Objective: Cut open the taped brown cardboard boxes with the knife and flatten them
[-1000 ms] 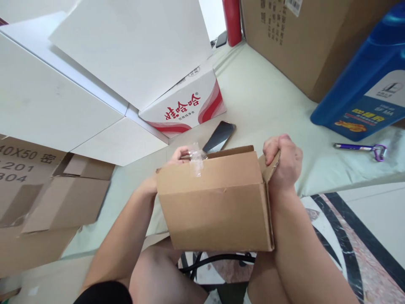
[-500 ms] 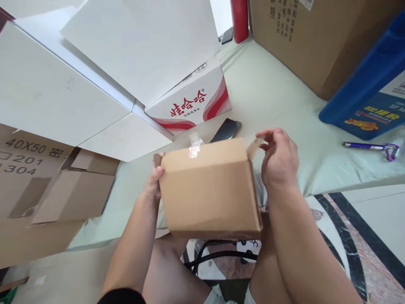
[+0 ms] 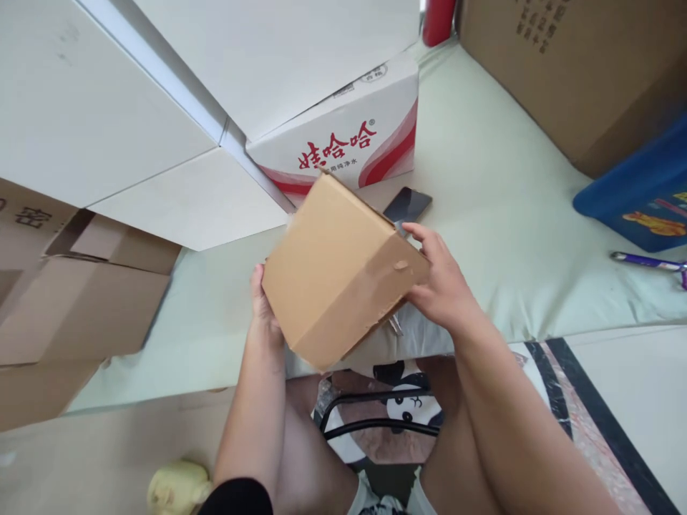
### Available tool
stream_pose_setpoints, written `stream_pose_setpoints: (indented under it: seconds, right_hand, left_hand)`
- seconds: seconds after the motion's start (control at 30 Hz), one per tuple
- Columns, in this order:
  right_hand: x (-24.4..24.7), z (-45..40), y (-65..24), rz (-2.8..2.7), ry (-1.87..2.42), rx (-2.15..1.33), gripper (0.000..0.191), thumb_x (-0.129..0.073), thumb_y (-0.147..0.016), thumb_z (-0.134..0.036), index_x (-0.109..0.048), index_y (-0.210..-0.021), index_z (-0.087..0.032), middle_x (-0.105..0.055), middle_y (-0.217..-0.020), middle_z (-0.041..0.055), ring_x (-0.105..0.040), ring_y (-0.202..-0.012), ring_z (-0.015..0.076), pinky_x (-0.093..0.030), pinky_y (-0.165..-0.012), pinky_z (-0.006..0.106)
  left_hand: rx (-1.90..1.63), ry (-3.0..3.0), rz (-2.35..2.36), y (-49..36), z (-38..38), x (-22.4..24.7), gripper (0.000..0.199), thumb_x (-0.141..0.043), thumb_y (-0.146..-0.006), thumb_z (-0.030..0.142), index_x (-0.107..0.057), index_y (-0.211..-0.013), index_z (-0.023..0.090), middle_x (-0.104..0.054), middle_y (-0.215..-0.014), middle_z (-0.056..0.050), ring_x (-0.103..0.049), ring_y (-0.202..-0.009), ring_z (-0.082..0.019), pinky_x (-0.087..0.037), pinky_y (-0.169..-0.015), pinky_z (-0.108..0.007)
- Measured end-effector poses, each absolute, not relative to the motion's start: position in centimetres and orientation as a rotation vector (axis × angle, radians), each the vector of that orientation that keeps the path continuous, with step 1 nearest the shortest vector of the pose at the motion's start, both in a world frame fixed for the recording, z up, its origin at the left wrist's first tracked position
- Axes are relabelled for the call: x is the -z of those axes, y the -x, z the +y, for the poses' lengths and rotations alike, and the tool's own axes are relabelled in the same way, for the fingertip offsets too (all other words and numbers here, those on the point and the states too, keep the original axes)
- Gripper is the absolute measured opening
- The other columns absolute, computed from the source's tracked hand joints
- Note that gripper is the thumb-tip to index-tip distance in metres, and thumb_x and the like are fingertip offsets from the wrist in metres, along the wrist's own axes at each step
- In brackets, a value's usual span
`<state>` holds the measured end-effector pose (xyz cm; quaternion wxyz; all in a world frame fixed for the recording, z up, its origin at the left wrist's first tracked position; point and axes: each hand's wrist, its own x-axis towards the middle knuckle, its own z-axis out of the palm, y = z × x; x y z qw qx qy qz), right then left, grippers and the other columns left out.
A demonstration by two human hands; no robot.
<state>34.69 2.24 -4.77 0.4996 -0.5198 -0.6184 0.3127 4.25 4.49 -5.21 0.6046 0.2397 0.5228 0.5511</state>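
Between my two hands is a small brown cardboard box (image 3: 327, 257), tilted, one corner pointing away from me and a flap edge toward me. My left hand (image 3: 264, 304) grips its left side, the fingers partly hidden behind the cardboard. On the right, my right hand (image 3: 437, 275) pinches the flap end, thumb below and fingers above. A torn patch and ragged edge show on the near flap. Behind the box lies a black smartphone (image 3: 411, 205) on the pale green cloth (image 3: 499, 214).
A white and red carton (image 3: 343, 146) stands behind, against white cabinets (image 3: 161, 200). Opened cardboard boxes (image 3: 107, 300) sit at left. At right are a large brown carton (image 3: 563, 86), a blue container (image 3: 633, 193) and a purple pen-like stick (image 3: 644, 261). A red cylinder (image 3: 439, 21) stands at the back.
The box has been turned and tilted, its near side swinging round to the right. My right hand has moved from a small flap at the upper corner to grip the right end.
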Motion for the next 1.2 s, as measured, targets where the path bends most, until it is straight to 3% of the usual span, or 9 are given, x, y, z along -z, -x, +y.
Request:
stream_pose_setpoints:
  seconds: [0.2, 0.33, 0.43, 0.53, 0.63, 0.77, 0.97, 1.13, 1.2]
  right_hand:
    - [4.6, 1.8, -32.9, -1.417, 1.466, -0.685, 0.05, -0.065, -0.079, -0.035, -0.061, -0.128, -0.029, -0.069, -0.131, 0.0088, -0.066, -0.118, 0.0315, -0.053, -0.097, 0.047]
    - [5.2, 1.8, -32.6, -1.236, 1.585, -0.687, 0.045, -0.066, -0.077, -0.036, -0.064, -0.121, -0.028, -0.076, -0.113, 0.007, -0.071, -0.1, 0.0316, -0.055, -0.084, 0.044]
    - [5.8, 1.9, -32.9, -1.126, 1.588, -0.625, 0.03, -0.06, -0.079, -0.033, -0.067, -0.107, -0.025, -0.078, -0.098, 0.0092, -0.072, -0.095, 0.0332, -0.055, -0.079, 0.043]
    - [5.8, 1.8, -33.2, -1.108, 1.637, -0.554, 0.022, -0.053, -0.081, -0.031, -0.069, -0.093, -0.022, -0.078, -0.091, 0.0131, -0.073, -0.095, 0.037, -0.056, -0.077, 0.045]
    - [5.3, 1.7, -33.1, -1.122, 1.601, -0.457, 0.028, -0.051, -0.082, -0.029, -0.071, -0.1, -0.022, -0.079, -0.106, 0.0148, -0.073, -0.106, 0.0373, -0.056, -0.088, 0.048]
    - [5.0, 1.5, -32.5, -1.151, 1.545, -0.415, 0.043, -0.052, -0.084, -0.024, -0.067, -0.124, -0.025, -0.076, -0.126, 0.0121, -0.073, -0.114, 0.0334, -0.056, -0.097, 0.048]
    - [4.9, 1.0, -31.1, -1.395, 1.263, -0.542, 0.035, -0.051, -0.096, -0.028, -0.069, -0.127, -0.029, -0.077, -0.128, 0.0046, -0.076, -0.112, 0.0241, -0.061, -0.096, 0.039]
    - [4.7, 1.3, -30.6, -1.273, 1.252, -0.611, 0.032, -0.052, -0.098, -0.031, -0.069, -0.125, -0.027, -0.077, -0.126, 0.0059, -0.074, -0.115, 0.023, -0.06, -0.1, 0.039]
    - [4.9, 1.7, -30.7, -1.156, 1.265, -0.668, 0.034, -0.054, -0.097, -0.033, -0.067, -0.128, -0.026, -0.075, -0.131, 0.0078, -0.07, -0.123, 0.0235, -0.056, -0.107, 0.042]
  left_hand:
    - [-1.275, -0.617, 1.294, -4.4, 4.8, 5.6, 0.069, -0.079, -0.065, 0.075, -0.068, -0.109, 0.022, -0.077, -0.101, -0.007, -0.072, -0.108, -0.027, -0.059, -0.092, -0.038]
    - [-1.482, -0.805, 1.227, -5.7, 3.8, 5.5, 0.069, -0.071, -0.074, 0.077, -0.06, -0.124, 0.031, -0.069, -0.132, -0.005, -0.062, -0.131, -0.027, -0.057, -0.1, -0.037]
    - [-1.611, -1.031, 1.237, -6.5, 2.9, 5.2, 0.073, -0.079, -0.072, 0.068, -0.052, -0.134, 0.04, -0.055, -0.15, -0.001, -0.055, -0.14, -0.026, -0.054, -0.107, -0.036]
    - [-1.552, -1.26, 1.346, -6.6, 2.2, 4.9, 0.082, -0.082, -0.066, 0.07, -0.056, -0.137, 0.036, -0.04, -0.164, -0.005, -0.039, -0.154, -0.033, -0.048, -0.116, -0.039]
    - [-1.452, -1.462, 1.434, -6.3, 1.7, 5.0, 0.076, -0.079, -0.071, 0.069, -0.062, -0.134, 0.031, -0.03, -0.169, -0.008, -0.028, -0.159, -0.036, -0.043, -0.121, -0.042]
    - [-1.213, -1.626, 1.33, -6.5, 1.6, 5.9, 0.089, -0.088, -0.066, 0.058, -0.056, -0.141, 0.022, -0.052, -0.153, -0.017, -0.041, -0.152, -0.037, -0.032, -0.128, -0.051]
    - [-1.555, -1.187, 1.701, -7.4, 3.0, 6.3, 0.059, -0.09, -0.07, 0.036, -0.057, -0.118, 0.028, -0.071, -0.122, -0.004, -0.065, -0.124, -0.024, -0.054, -0.107, -0.039]
    - [-1.571, -1.47, 1.673, -6.6, 2.6, 6.0, 0.077, -0.084, -0.074, 0.038, -0.046, -0.14, 0.028, -0.058, -0.147, -0.009, -0.053, -0.142, -0.025, -0.04, -0.123, -0.038]
    - [-1.552, -1.587, 1.587, -5.8, 2.3, 6.3, 0.066, -0.071, -0.082, 0.039, -0.049, -0.143, 0.026, -0.053, -0.154, -0.011, -0.049, -0.147, -0.027, -0.035, -0.126, -0.042]
